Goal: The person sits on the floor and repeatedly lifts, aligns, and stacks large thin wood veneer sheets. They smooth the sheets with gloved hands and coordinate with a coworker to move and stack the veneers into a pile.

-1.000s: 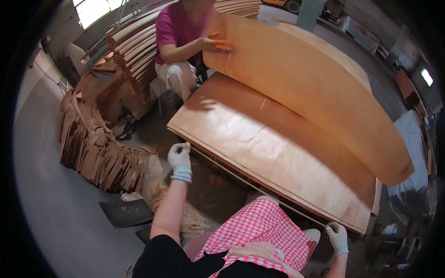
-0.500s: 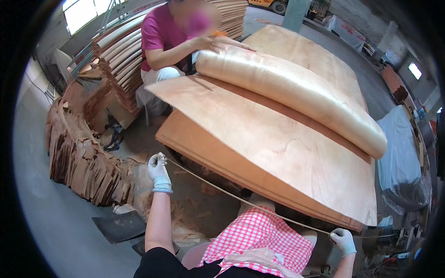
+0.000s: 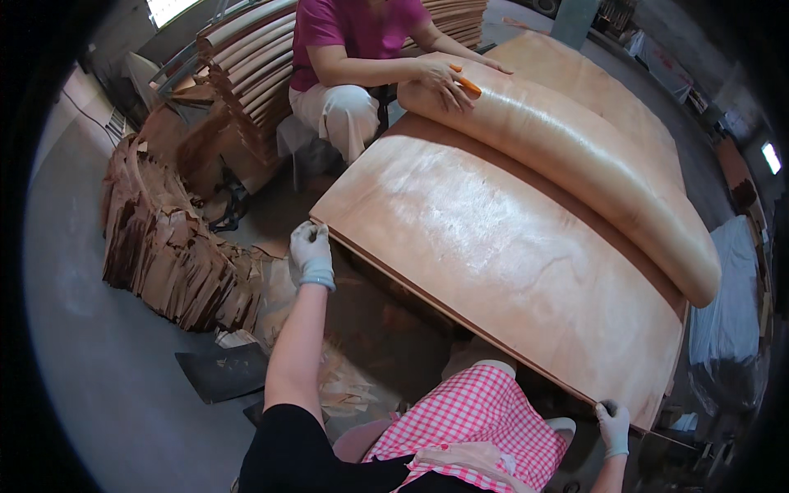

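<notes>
Both of my gloved hands are closed at the near edge of a sheet of wood veneer (image 3: pixel 493 263). My left hand (image 3: pixel 311 246) pinches at the sheet's left corner. My right hand (image 3: pixel 612 423) pinches near its right corner. A thin cord-like strip (image 3: pixel 460 324) appears to run between them along the edge, hard to tell from the sheet's own border. Beyond lies a large rolled veneer sheet (image 3: pixel 567 156), with a co-worker's hands (image 3: pixel 448 86) resting on its left end. An orange tool (image 3: pixel 466 85) is in one of those hands.
A co-worker in a magenta shirt (image 3: pixel 362 37) sits at the far left. Bent stacked sheets (image 3: pixel 255 62) stand behind. A ragged pile of veneer scraps (image 3: pixel 173 246) lies left on the floor, near a dark flat sheet (image 3: pixel 222 371). Plastic-wrapped material (image 3: pixel 723 296) stands right.
My hands have moved forward to the veneer edge, bringing the stretched strip along. The sheet's raised near edge now lies flat. The co-worker's hands have shifted on the roll, and my view has tilted.
</notes>
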The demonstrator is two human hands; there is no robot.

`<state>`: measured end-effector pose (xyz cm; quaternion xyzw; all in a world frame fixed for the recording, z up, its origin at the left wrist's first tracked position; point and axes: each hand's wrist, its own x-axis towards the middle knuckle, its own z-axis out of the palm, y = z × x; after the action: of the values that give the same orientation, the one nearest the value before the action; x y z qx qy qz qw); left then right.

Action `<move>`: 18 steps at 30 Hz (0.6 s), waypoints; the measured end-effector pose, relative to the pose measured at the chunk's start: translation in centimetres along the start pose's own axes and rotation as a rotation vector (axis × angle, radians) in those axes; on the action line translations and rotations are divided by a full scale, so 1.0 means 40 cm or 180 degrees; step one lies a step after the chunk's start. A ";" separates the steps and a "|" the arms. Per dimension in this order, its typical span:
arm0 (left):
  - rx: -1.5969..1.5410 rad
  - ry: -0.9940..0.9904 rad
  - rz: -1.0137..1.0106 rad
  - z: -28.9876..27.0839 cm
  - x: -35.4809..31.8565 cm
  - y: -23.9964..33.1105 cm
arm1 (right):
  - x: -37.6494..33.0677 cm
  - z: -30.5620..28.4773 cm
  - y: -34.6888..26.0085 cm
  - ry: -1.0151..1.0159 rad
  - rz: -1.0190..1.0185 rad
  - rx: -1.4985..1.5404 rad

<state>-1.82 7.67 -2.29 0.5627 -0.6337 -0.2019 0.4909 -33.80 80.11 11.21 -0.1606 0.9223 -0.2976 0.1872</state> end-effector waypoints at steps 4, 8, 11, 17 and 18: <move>0.0750 -0.0119 0.0064 0.047 0.102 0.012 | 0.059 0.054 -0.034 -0.0201 0.0103 -0.0070; 0.1401 -0.0504 0.0013 0.065 0.152 0.026 | 0.095 0.093 -0.126 -0.0281 0.0233 -0.0199; 0.1649 -0.0794 -0.0248 0.095 0.154 0.028 | 0.129 0.119 -0.081 -0.0541 0.0304 -0.0325; 0.1649 -0.0973 -0.1026 0.096 0.158 0.037 | 0.157 0.063 -0.040 -0.0395 0.0439 -0.1059; 0.1574 -0.0914 -0.1037 0.085 0.188 -0.003 | 0.168 0.061 -0.032 -0.0433 0.0561 -0.0969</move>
<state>-3.77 -0.24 -0.90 0.7247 -0.6278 -0.1951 0.2064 -38.39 75.20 8.49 -0.1254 0.9524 -0.1254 0.2480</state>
